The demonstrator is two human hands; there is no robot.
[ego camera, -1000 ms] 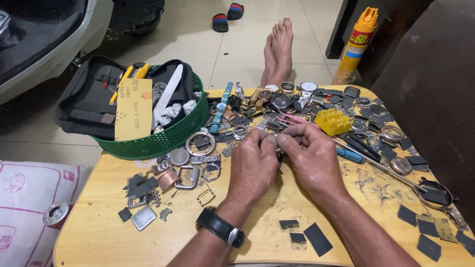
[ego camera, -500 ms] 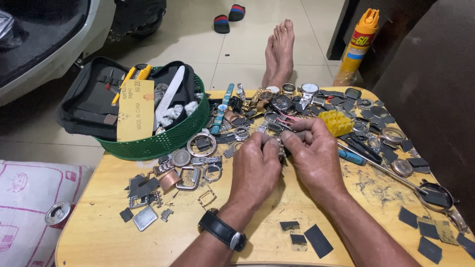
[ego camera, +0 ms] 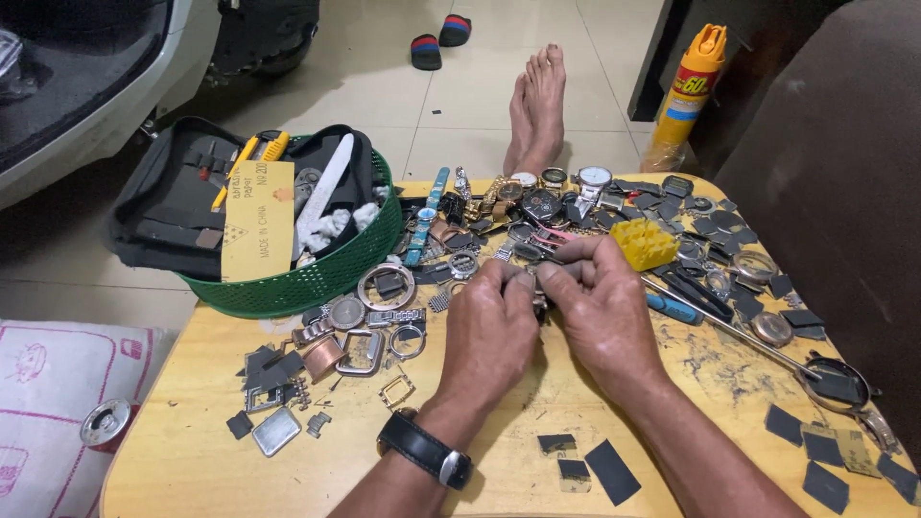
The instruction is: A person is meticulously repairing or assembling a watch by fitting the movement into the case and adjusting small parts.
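**Small watch part pinched between both hands**

The small dark watch part [ego camera: 539, 299], mostly hidden, sits above the wooden table [ego camera: 192, 470], just left of the yellow plastic block [ego camera: 645, 244]. The left hand [ego camera: 491, 331] and right hand [ego camera: 600, 307] both close fingertips on it (thumbs meeting). Steady, close pinching with wrists braced low probably serves best. Loose watch cases and buckles lie further left of the block, beside the green basket [ego camera: 317, 278].

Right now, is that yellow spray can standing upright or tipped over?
Upright. The yellow spray can stands on the floor beyond the wooden table, orange cap at the top, body only slightly slanted in the head view.
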